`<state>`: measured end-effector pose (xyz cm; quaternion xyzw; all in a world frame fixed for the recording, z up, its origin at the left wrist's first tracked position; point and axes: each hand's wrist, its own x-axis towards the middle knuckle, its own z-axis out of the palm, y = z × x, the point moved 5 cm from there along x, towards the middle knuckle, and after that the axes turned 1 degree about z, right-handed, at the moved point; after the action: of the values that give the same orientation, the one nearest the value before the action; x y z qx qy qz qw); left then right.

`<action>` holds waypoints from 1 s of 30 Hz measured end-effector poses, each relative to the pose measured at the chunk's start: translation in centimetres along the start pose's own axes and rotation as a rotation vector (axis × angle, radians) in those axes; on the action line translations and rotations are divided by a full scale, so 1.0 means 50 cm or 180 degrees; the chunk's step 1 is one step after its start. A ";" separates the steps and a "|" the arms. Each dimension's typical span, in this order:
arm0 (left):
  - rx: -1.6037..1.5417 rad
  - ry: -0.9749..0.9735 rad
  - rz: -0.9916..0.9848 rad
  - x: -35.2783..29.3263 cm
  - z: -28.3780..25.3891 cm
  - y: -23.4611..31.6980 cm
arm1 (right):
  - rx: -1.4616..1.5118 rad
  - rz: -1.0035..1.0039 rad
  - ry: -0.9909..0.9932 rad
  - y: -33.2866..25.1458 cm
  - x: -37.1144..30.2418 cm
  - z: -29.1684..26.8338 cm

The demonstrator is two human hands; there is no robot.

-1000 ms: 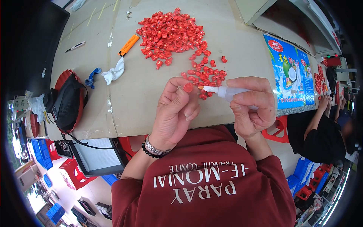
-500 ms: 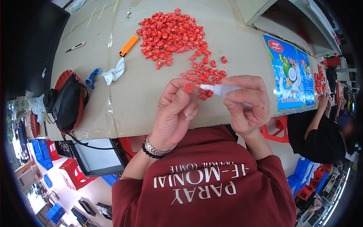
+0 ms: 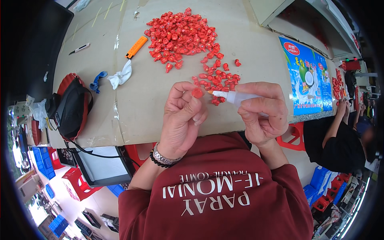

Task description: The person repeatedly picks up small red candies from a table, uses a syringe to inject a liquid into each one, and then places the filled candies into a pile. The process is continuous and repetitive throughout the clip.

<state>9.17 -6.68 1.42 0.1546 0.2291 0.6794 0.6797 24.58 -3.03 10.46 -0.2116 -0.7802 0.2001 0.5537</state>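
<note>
A small red piece (image 3: 197, 93) with a rounded face is pinched between the thumb and fingers of my left hand (image 3: 181, 116). My right hand (image 3: 265, 111) is closed around a translucent white squeeze bottle (image 3: 239, 98), tilted so its narrow tip points left at the red piece. A small gap shows between the tip and the piece. Just beyond my hands lie several loose red pieces (image 3: 218, 78) of the same kind, and farther off a large heap of them (image 3: 180, 36) covers the table. The heap's pieces are small and knob-shaped.
Left of the heap lie an orange box cutter (image 3: 137, 47), a crumpled white cloth (image 3: 120, 75) and a blue scrap (image 3: 97, 82). A black and red bag (image 3: 73, 106) sits at the table's left edge. A blue printed sheet (image 3: 306, 78) is on the right, near another person (image 3: 334, 136).
My left hand has drawn slightly left with the red piece. The bottle's tip now stands farther from it, and my right hand has shifted a little right.
</note>
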 end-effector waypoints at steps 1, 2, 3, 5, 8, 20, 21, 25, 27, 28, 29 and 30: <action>0.0007 -0.0013 0.0011 0.000 0.000 0.000 | -0.0007 -0.0010 -0.0001 0.000 0.000 0.001; 0.0015 -0.0027 0.0022 -0.001 0.000 0.001 | -0.0003 -0.0003 0.0005 0.000 0.000 0.002; 0.0022 -0.0041 0.0033 -0.001 0.000 0.001 | 0.0000 0.0003 0.0010 0.000 0.001 0.004; 0.0038 -0.0042 0.0045 -0.002 0.002 0.002 | -0.0010 0.0009 0.0007 0.000 0.001 0.005; 0.0060 -0.0073 0.0083 -0.002 0.003 0.004 | -0.0030 0.0011 -0.0026 -0.001 0.002 0.007; 0.0502 -0.0010 0.0475 -0.009 0.005 0.019 | 0.0054 0.0106 -0.0127 -0.015 0.004 -0.002; 0.0522 0.0003 0.0485 -0.009 0.005 0.020 | 0.0061 0.0117 -0.0128 -0.017 0.004 -0.001; 0.0377 -0.0044 0.0444 -0.008 0.007 0.020 | 0.0138 0.0099 -0.0167 -0.007 0.004 -0.007; 0.0128 -0.0094 0.0305 -0.003 0.005 0.016 | 0.1183 0.1000 0.0452 0.028 -0.004 -0.005; -0.0060 -0.0119 0.0245 0.000 0.003 0.015 | 0.1703 0.1445 0.0775 0.049 -0.012 -0.004; -0.0256 -0.0133 0.0179 0.001 -0.002 0.014 | 0.2102 0.1737 0.0724 0.070 -0.016 -0.003; -0.0448 -0.0160 0.0102 0.003 -0.005 0.012 | 0.2248 0.1893 0.0795 0.090 -0.022 -0.009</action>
<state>8.52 -6.55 1.52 0.1271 0.1613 0.7005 0.6834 25.82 0.13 7.30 -0.2470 -0.4975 0.5758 0.6000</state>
